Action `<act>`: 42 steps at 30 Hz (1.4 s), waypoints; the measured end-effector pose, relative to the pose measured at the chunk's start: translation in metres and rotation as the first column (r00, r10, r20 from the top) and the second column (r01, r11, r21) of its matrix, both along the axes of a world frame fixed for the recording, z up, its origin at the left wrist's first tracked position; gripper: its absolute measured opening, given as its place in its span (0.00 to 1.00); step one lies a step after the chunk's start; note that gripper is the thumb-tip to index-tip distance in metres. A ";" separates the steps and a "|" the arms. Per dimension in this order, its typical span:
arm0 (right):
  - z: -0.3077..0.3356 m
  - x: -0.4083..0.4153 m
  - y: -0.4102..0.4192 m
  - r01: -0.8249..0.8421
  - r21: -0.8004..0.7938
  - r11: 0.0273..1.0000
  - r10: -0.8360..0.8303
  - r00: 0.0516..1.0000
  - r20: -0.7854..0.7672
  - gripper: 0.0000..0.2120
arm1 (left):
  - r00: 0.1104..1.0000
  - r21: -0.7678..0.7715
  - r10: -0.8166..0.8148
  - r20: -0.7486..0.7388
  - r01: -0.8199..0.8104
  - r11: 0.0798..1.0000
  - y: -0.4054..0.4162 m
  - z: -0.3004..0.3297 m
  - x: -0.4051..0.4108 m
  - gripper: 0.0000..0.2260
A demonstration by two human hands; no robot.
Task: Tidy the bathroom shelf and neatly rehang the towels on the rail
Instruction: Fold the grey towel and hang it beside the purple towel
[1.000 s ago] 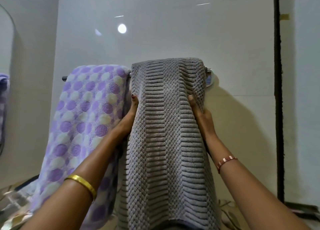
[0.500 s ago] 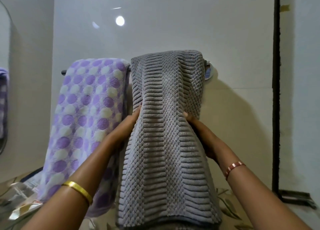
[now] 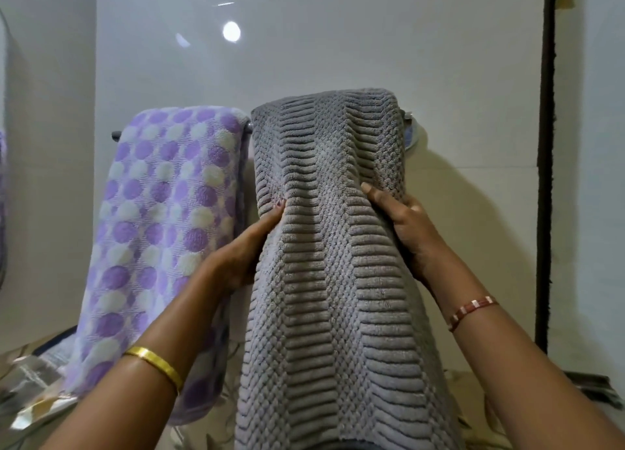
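towel work: i am seeing the grey towel (image 3: 324, 246) hanging over the rail (image 3: 248, 129) against the pale wall (image 3: 338, 43), just right of the purple dotted towel (image 3: 162, 233). my left hand (image 3: 247, 246) is pinching the grey towel's left edge, thumb lying on the front. my right hand (image 3: 402, 226) is gripping the right edge, fingers tucked behind the cloth. a gold bangle (image 3: 155, 361) is sitting on the left wrist and a reddish bracelet (image 3: 471, 309) on the right one.

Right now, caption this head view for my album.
Both hands pinch the grey towel beside the dotted purple towel.
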State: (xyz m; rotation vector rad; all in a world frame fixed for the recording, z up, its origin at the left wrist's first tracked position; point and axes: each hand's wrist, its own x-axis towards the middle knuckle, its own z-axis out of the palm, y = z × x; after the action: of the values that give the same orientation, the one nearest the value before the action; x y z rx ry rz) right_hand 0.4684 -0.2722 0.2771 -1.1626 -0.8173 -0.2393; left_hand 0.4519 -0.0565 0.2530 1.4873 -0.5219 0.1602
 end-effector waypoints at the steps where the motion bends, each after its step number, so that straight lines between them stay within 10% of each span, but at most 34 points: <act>1: -0.004 0.000 -0.002 -0.053 -0.038 0.998 0.052 0.998 -0.027 0.17 | 1.000 0.018 0.003 -0.006 -0.003 1.000 0.000 -0.003 0.001 0.22; 10: -0.026 0.012 -0.014 -0.005 -0.303 0.953 -0.036 0.991 -0.131 0.19 | 0.976 0.022 0.196 0.094 -0.198 0.980 -0.004 -0.008 0.011 0.16; 15: -0.013 0.005 -0.009 0.054 -0.129 0.990 -0.060 0.997 -0.044 0.15 | 0.974 -0.168 0.206 0.092 -0.189 0.967 -0.009 0.010 -0.001 0.24; 20: -0.013 0.005 -0.009 0.328 -0.109 0.938 -0.325 0.945 0.044 0.10 | 0.748 -0.173 0.611 0.259 -0.586 0.792 -0.006 0.019 0.003 0.08; 27: -0.017 0.005 -0.022 0.399 -0.256 0.881 -0.367 0.916 0.163 0.15 | 0.709 -0.130 0.645 0.285 -0.638 0.759 -0.008 0.010 0.008 0.05; 32: 0.021 -0.013 -0.019 0.542 -0.155 0.826 -0.485 0.824 0.294 0.11 | 0.694 -0.194 0.649 0.310 -0.622 0.758 -0.009 0.045 -0.003 0.06; 38: 0.084 -0.022 0.002 0.652 -0.054 0.756 -0.627 0.746 0.223 0.20 | 0.647 -0.138 0.692 0.320 -0.691 0.710 -0.018 0.097 -0.015 0.33; 42: 0.101 -0.018 0.014 0.693 -0.056 0.719 -0.681 0.718 0.142 0.20 | 0.690 -0.155 0.679 0.250 -0.664 0.732 -0.018 0.108 -0.013 0.28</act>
State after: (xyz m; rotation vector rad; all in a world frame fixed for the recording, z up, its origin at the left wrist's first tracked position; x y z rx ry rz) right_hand 0.4507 -0.2580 0.3778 -1.5380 -0.4537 -0.9025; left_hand 0.4392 -0.0750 0.3607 1.5540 -0.1673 0.9877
